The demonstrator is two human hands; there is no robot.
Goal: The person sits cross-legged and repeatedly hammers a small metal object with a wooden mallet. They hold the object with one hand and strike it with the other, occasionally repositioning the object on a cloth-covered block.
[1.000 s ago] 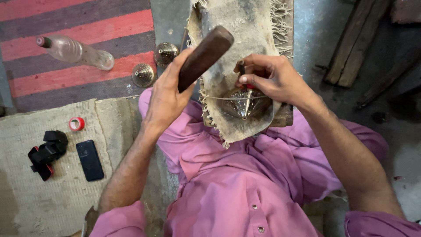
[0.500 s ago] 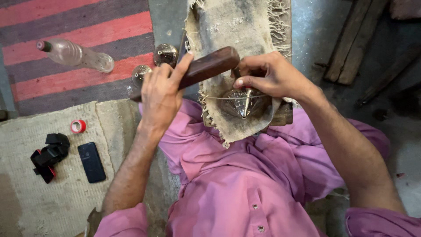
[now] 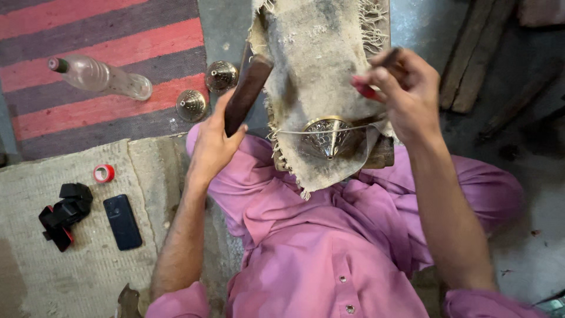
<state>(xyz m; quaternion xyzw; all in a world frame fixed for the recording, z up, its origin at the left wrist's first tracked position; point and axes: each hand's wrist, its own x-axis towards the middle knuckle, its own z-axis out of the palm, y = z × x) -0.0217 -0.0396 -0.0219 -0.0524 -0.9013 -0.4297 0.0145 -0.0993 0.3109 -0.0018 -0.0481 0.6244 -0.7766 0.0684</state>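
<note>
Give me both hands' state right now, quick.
Left hand: closed around a dark wooden mallet.
Right hand: closed on a thin dark tool, raised above the brass cone.

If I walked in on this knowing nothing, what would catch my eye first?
Probably the shiny, patterned metal cone at the centre, seated in a frayed, dirty cloth over the lap of a person in pink clothes. The left hand grips a dark wooden block beside it, and the right hand pinches a thin dark tool above it. Two similar cones stand on the striped rug at upper left, near a plastic bottle.
</note>
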